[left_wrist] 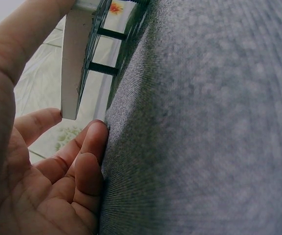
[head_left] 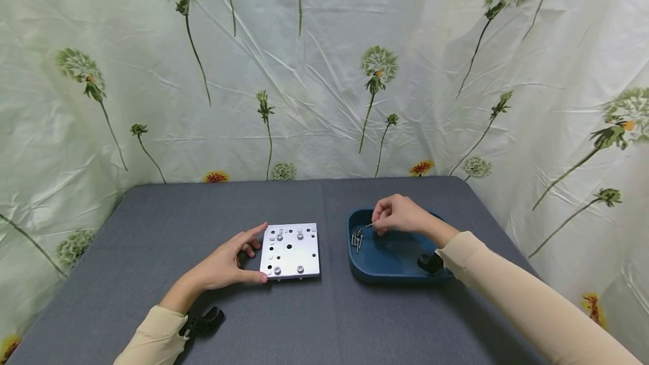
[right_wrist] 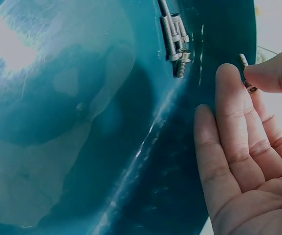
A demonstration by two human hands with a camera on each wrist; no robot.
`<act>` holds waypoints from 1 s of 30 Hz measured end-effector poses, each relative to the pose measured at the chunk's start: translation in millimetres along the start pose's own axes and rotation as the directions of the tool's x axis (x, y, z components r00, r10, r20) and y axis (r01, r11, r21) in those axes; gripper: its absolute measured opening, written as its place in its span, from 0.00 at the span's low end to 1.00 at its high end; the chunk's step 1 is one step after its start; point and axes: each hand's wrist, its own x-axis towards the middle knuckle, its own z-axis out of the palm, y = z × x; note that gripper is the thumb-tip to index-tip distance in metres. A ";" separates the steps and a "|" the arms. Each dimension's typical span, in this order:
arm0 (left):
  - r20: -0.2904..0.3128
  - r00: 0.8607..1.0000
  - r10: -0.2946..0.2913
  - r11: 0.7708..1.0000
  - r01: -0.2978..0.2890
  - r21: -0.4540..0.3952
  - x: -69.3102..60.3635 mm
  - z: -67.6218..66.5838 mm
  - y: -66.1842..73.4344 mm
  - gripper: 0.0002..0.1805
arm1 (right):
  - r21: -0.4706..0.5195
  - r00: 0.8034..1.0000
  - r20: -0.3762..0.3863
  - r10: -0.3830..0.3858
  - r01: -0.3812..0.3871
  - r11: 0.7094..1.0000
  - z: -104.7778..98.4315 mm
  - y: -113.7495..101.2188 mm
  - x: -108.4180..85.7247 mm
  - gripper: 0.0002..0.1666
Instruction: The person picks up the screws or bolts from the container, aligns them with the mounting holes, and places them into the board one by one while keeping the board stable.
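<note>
Pinching a socket-head screw (right_wrist: 243, 60) over the blue tray (head_left: 395, 279), the right hand (head_left: 401, 216) seems mid-pick, the next move probably calling for a clean lift out, while the left hand (head_left: 225, 263) grips the drilled metal plate (head_left: 299, 255) alongside.

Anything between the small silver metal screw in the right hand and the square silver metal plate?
The plate-side wall of the dark blue rounded tray stands between screw and plate; can't tell if the screw clears it. Beyond that wall, nothing visible blocks the way.
</note>
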 end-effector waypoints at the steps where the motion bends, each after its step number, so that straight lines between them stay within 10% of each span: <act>1: 0.000 1.000 0.001 1.000 -0.001 -0.001 -0.2 0.0 0.1 0.63 | 0.005 1.000 -0.002 -0.005 0.005 1.000 -0.1 -0.7 -0.3 0.04; 30: 0.009 1.000 0.018 1.000 -0.018 -0.006 -0.7 1.1 -3.9 0.63 | 0.094 0.995 -0.064 -0.079 0.085 0.992 -0.2 -39.4 9.0 0.05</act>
